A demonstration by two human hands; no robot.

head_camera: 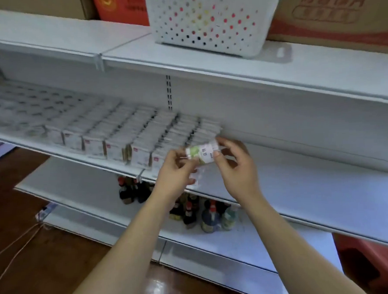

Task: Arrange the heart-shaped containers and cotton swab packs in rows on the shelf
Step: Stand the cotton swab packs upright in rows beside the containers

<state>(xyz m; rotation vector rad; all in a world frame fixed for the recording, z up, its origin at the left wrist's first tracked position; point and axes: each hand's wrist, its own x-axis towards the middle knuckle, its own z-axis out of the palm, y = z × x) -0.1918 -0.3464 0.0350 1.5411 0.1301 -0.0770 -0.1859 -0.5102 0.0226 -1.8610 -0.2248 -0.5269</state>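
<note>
both hands, left hand (pixel 178 168) and right hand (pixel 232 165), pinch a swab pack (pixel 201 154) by its ends just past the 3 o'clock end of the rows (pixel 120 137) on the shelf (pixel 314 185), so placing it looks next, set down flush beside them.

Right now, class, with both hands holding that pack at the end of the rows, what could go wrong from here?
1. The cotton swab pack is only pinched between the left hand and right hand over the shelf's front part; a slip could drop it toward the bottles below.
2. Pushing it in could knock the tightly packed rows askew.
</note>
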